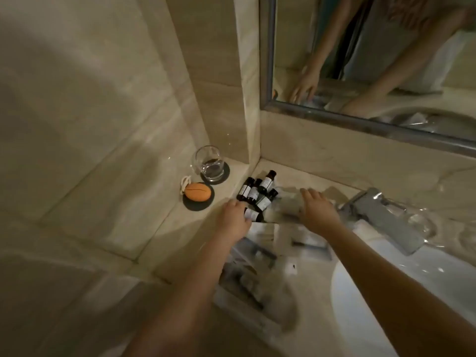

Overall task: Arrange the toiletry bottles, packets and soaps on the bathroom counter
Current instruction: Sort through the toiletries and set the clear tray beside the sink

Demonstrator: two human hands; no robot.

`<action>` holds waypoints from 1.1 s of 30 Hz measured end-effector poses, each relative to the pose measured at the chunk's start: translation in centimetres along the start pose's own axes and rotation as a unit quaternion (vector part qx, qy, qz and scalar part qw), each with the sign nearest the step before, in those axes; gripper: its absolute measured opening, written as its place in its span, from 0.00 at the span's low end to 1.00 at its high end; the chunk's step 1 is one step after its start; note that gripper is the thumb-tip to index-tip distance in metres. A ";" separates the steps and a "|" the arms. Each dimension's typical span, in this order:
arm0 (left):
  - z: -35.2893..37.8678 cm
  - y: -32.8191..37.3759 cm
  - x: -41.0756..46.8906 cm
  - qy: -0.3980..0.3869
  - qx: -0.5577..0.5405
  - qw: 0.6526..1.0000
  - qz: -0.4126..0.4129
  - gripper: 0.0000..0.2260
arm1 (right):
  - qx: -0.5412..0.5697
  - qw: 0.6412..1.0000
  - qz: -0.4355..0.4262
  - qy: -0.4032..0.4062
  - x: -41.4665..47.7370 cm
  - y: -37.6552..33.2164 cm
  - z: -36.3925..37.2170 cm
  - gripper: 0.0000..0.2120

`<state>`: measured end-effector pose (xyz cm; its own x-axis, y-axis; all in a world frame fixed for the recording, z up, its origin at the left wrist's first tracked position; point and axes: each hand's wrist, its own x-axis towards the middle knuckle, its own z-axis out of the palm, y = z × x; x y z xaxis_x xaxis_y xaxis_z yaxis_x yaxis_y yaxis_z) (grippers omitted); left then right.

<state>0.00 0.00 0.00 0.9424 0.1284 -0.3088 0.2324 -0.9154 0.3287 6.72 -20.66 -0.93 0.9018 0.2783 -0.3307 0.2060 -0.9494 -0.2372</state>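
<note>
Nearest, thin glossy packets (260, 253) lie heaped on the counter (180, 228) beside the basin (360, 292). My left hand (235, 218) curls its fingers round a lying bottle (252, 214); I should grip its smooth body firmly and stand it. My right hand (319, 212), fingers straight, lies flat on packets. Further, dark cylindrical bottles (253, 193) cluster in the corner.

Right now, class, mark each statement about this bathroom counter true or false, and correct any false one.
1. The orange soap sits on a dark coaster. True.
2. The glass stands right of the tap. False: it stands left of the tap, behind the soap.
3. The dark bottles are clustered in the counter's corner. True.
4. The right hand holds the soap. False: it is spread flat over the packets, away from the soap.
</note>
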 end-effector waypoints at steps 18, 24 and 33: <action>2.2 1.4 4.2 -0.026 0.062 0.998 -0.015 0.18 | -0.022 0.999 0.002 -0.026 3.9 0.2 -2.6 0.09; 1.9 1.6 3.8 -0.010 0.055 0.998 -0.024 0.18 | 0.026 0.994 0.047 0.096 1.1 0.4 -4.7 0.08; -2.7 5.6 -0.7 0.055 -0.422 0.903 -0.052 0.21 | 0.435 0.899 -0.054 -0.023 -4.3 -2.1 -4.9 0.08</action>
<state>1.28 -4.22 4.51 0.9125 0.2763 -0.3017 0.3775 -0.2843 0.8813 4.24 -20.58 5.48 0.8733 0.3872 -0.2957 -0.1016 -0.4490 -0.8877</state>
